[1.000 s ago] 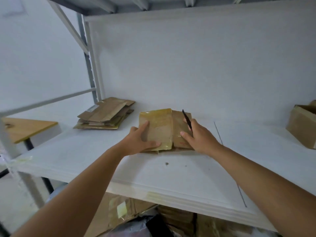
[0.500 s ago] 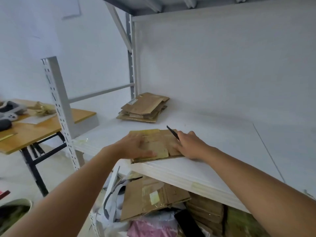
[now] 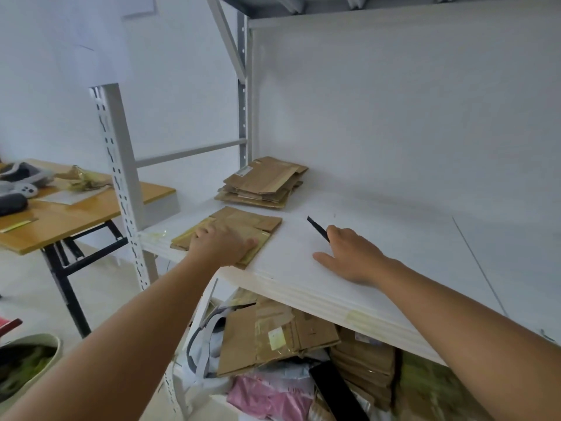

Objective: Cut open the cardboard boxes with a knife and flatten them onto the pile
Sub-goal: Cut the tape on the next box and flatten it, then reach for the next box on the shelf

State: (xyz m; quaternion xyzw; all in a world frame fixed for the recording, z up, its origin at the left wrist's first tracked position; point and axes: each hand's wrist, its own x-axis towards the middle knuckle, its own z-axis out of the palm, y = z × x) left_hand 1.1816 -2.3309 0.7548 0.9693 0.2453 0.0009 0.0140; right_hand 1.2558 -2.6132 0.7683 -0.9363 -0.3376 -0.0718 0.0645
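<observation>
A flattened cardboard box (image 3: 243,221) lies on the white shelf (image 3: 379,238) near its left front corner. My left hand (image 3: 223,244) presses flat on it with straight fingers. My right hand (image 3: 349,253) rests on the bare shelf to the right of the box, apart from it, and grips a black knife (image 3: 317,227) whose blade points up and away to the left. The pile of flattened cardboard (image 3: 262,183) sits further back, against the shelf's rear left corner, just behind the flat box.
A white perforated upright (image 3: 121,177) stands at the shelf's left front corner. A wooden table (image 3: 76,211) with clutter is to the left. Below the shelf lie crushed cardboard (image 3: 273,338) and bags. A green bin (image 3: 24,363) is on the floor.
My left hand has slid the flat box left, toward the pile. My right hand with the knife has come off the box and now rests on the bare shelf. The view has turned left.
</observation>
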